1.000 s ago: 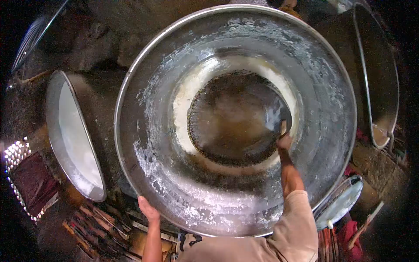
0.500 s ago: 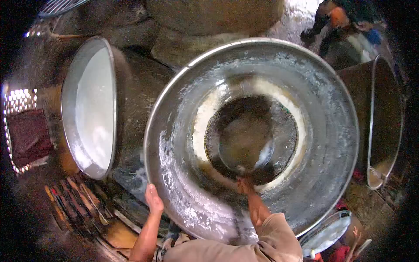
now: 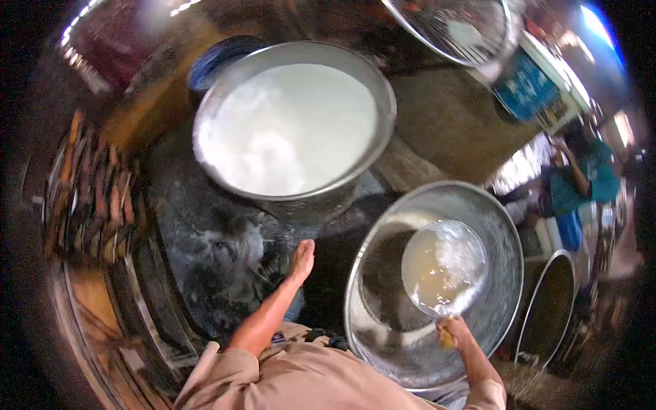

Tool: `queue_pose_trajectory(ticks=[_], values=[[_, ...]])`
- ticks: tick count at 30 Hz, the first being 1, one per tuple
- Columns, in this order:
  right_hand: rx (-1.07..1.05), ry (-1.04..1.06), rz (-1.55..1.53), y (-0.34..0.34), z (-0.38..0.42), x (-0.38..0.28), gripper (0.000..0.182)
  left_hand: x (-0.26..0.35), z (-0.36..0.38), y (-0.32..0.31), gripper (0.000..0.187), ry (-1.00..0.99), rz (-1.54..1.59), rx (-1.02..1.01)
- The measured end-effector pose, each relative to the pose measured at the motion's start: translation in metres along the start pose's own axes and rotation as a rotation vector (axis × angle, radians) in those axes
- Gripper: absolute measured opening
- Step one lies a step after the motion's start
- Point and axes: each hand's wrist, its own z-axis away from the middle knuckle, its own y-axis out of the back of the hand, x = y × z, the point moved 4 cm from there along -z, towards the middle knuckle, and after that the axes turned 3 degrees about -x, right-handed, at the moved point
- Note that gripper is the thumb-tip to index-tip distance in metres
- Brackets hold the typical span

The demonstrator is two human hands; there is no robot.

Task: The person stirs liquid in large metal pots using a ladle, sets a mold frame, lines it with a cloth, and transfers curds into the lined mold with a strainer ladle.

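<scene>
My right hand point(image 3: 452, 333) is wrapped round the yellowish handle of a round metal scoop point(image 3: 444, 266), which holds cloudy liquid. The scoop is over a large metal basin point(image 3: 506, 273) with dark liquid and a pale ring inside. My left hand point(image 3: 302, 261) is raised over the dark wet surface point(image 3: 225, 273), between the two basins; its fingers look close together, and I cannot make out anything in them. A second metal basin point(image 3: 294, 126), beyond my left hand, is filled with white liquid.
Stacked firewood point(image 3: 96, 191) lies at the left. A blue tub point(image 3: 222, 60) is behind the white-filled basin. At the back right are a wire rack point(image 3: 465, 34), a blue-green bucket point(image 3: 526, 85) and a person point(image 3: 588, 178). Another metal vessel point(image 3: 547, 307) stands at the right.
The view has turned left, bringing the white-filled basin to the middle. The scoop has come up out of the dark liquid with cloudy liquid in it. My left hand is off the large basin's rim.
</scene>
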Motion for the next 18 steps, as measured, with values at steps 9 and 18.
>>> queue_pose_trajectory(ticks=[9,18], values=[[-0.124,-0.077,0.069,-0.134,0.030,-0.119,0.006,0.006,-0.108,0.222,0.057,0.258,0.643,0.554],[-0.179,0.027,0.014,-0.406,-0.053,-0.238,0.011,0.035,-0.240,0.297,0.056,0.147,-0.145,0.723]])
